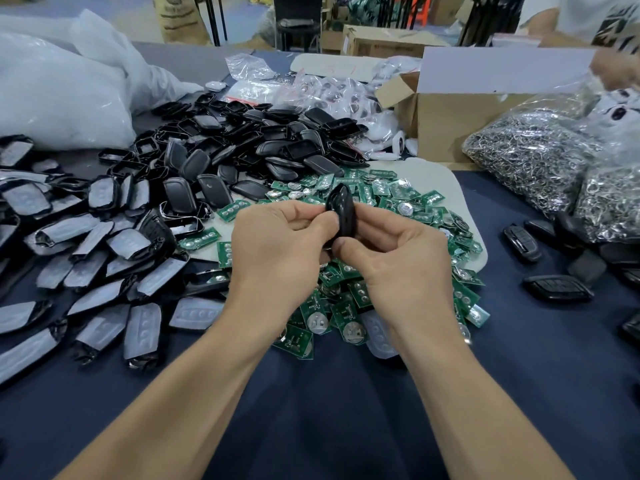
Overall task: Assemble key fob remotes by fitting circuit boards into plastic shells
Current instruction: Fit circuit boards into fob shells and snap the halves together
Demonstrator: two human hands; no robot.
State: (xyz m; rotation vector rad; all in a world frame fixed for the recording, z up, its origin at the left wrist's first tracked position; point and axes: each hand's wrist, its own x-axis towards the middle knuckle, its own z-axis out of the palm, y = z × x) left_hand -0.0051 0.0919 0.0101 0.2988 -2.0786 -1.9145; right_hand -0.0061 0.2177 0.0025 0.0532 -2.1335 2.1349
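Observation:
A black key fob shell (341, 207) stands on edge between both hands, above a heap of green circuit boards (346, 303). My left hand (277, 249) pinches its left side with thumb and fingers. My right hand (398, 261) presses its right side, thumb at the lower end. Whether a board sits inside the shell is hidden. Loose black shell halves (249, 147) lie piled behind the boards. Shell halves with grey rubber button pads (104, 258) cover the left of the table.
Finished black fobs (554, 287) lie at the right on the dark blue cloth. Clear bags of metal key rings (540, 154) and an open cardboard box (460, 112) stand at the back right. White plastic bags (59, 91) fill the back left. Another person's hand (616, 69) is at the far right.

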